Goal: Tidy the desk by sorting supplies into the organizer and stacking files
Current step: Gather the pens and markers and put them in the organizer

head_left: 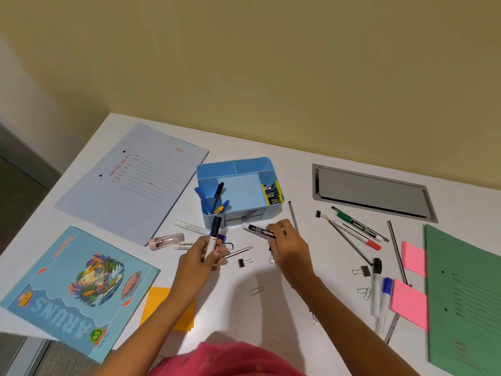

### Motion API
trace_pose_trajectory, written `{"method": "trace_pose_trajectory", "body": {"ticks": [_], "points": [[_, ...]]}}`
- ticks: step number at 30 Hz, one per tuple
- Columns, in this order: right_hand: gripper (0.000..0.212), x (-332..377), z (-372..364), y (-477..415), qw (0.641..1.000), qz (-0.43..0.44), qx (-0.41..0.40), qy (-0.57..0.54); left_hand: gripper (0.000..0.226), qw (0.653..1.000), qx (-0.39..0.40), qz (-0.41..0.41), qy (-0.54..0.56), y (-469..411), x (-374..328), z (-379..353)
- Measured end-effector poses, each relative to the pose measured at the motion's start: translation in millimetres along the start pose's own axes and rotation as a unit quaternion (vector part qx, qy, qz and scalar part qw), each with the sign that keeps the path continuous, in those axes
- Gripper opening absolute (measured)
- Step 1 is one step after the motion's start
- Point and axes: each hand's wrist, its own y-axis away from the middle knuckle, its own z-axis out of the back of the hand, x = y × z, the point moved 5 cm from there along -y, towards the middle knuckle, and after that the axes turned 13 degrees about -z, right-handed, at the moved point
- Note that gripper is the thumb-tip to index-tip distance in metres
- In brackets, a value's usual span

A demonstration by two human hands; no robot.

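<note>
Now | left hand [202, 257] grips marker [212, 238] | right hand [288, 244] grips Camlin marker [260, 231]

We found the blue organizer [238, 169] standing upright, with pens [218, 195] leaning in its left compartment and yellow binder clips [272, 192] filling its right one. Just in front of it, the left hand [200, 260] held a dark-capped white marker [214, 237] upright, and the right hand [287, 245] gripped a black-labelled marker [260, 231] nearly level. A pale blue file [130, 180] lay flat to the left, and a green file [466, 294] lay at the far right.
</note>
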Motion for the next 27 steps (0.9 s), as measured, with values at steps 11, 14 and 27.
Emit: {"method": "trace_pose_trajectory", "body": {"ticks": [11,14,27], "points": [[0.019,48.6,51.8,29.5,0.891,-0.196,0.186,-0.366,0.036,0.988,0.060,-0.111,-0.086,11.9,-23.7,-17.8],[0.015,59.4,44.3,27.1,0.850,-0.225,0.195,-0.434,0.034,0.988,0.063,-0.103,-0.091,15.2,-20.3,-16.2],[0.027,72.3,-42.4,9.8,0.974,-0.054,0.210,-0.058,0.019,0.997,-0.072,-0.011,-0.040,22.8,3.2,20.8]]}}
